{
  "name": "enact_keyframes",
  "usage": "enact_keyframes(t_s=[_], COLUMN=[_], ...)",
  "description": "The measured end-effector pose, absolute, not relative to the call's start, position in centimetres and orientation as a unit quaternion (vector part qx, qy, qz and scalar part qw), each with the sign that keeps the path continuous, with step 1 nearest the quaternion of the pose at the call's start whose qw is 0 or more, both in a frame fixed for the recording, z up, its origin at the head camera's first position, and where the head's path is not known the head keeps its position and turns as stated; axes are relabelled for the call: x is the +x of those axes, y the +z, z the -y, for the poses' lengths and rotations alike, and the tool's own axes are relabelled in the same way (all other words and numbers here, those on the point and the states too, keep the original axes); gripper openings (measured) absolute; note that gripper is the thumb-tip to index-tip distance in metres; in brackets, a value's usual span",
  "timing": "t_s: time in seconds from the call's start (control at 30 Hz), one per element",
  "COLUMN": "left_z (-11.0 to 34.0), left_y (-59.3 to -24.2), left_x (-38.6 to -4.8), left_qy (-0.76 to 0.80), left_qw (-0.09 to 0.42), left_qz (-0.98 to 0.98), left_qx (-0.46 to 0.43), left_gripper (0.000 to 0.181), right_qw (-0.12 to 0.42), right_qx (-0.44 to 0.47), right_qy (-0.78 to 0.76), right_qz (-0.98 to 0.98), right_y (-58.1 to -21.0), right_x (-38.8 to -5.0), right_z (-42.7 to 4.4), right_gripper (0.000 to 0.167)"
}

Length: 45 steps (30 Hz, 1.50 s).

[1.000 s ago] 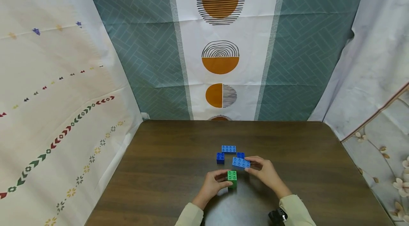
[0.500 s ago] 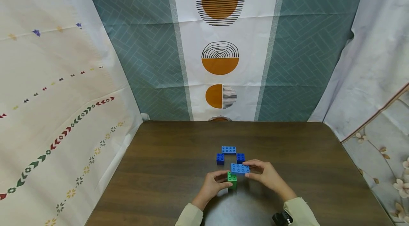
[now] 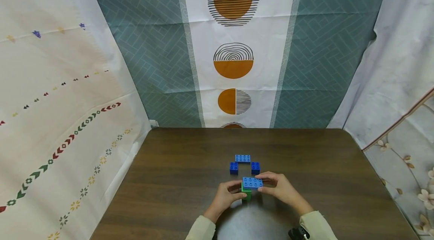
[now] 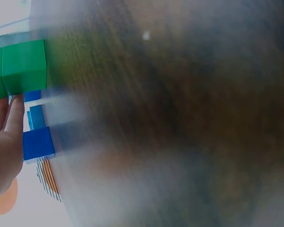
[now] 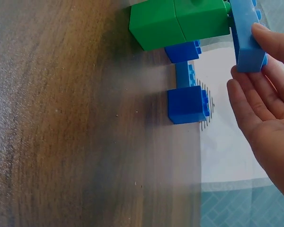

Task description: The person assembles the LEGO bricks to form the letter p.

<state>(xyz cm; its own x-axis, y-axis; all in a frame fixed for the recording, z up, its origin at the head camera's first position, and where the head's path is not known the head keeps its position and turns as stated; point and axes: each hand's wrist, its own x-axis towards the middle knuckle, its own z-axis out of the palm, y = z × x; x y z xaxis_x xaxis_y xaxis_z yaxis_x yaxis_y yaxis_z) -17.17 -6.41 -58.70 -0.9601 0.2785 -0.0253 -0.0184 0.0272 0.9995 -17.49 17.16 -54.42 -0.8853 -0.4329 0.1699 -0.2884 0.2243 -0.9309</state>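
Two green toy bricks, stacked one on the other, stand on the table; my left hand grips the stack from the left side. With thumb and fingers, my right hand pinches one end of a long light-blue brick. In the right wrist view that light-blue brick lies across the studs of the upper green brick, its held end jutting past the stack. Whether it is pressed down onto the studs I cannot tell. The left wrist view shows the green stack with fingers beside it.
Behind the hands, a dark-blue brick and a second dark-blue brick stand apart, with a long light-blue brick farther back. All rest on the brown wooden table. Patterned cloths hang behind and at both sides.
My right hand has brought the light-blue brick toward me and slightly left, from behind the green stack to over its top. The left hand and green bricks have stayed in place.
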Motion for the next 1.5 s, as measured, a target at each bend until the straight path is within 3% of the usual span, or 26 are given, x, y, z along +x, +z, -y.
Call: enact_keyframes(t_s=[0.6,1.1,1.33,1.5], left_z=[6.5,6.6,6.6,6.6], left_y=[-58.2,-58.0,-57.9,-56.0], left_x=[-16.8,-16.9,-16.9,-16.2], left_qy=[0.686,0.681,0.68,0.675], left_qw=[0.11,0.105,0.102,0.101], left_qz=[-0.714,-0.718,-0.718,-0.722], left_qx=[0.09,0.099,0.107,0.112], left_gripper=[0.044,0.04,0.038,0.037], right_qw=[0.086,0.031,0.043,0.055], right_qx=[-0.235,-0.198,-0.214,-0.215], right_qy=[-0.607,-0.616,-0.565,-0.55], right_qz=[-0.754,-0.762,-0.795,-0.806], right_y=[-54.5,-54.4,-54.4,-54.3], right_x=[-17.3,-17.2,-17.6,-17.6], right_z=[-16.5,-14.8,-14.9,-15.1], right_gripper=[0.039,0.029,0.031,0.032])
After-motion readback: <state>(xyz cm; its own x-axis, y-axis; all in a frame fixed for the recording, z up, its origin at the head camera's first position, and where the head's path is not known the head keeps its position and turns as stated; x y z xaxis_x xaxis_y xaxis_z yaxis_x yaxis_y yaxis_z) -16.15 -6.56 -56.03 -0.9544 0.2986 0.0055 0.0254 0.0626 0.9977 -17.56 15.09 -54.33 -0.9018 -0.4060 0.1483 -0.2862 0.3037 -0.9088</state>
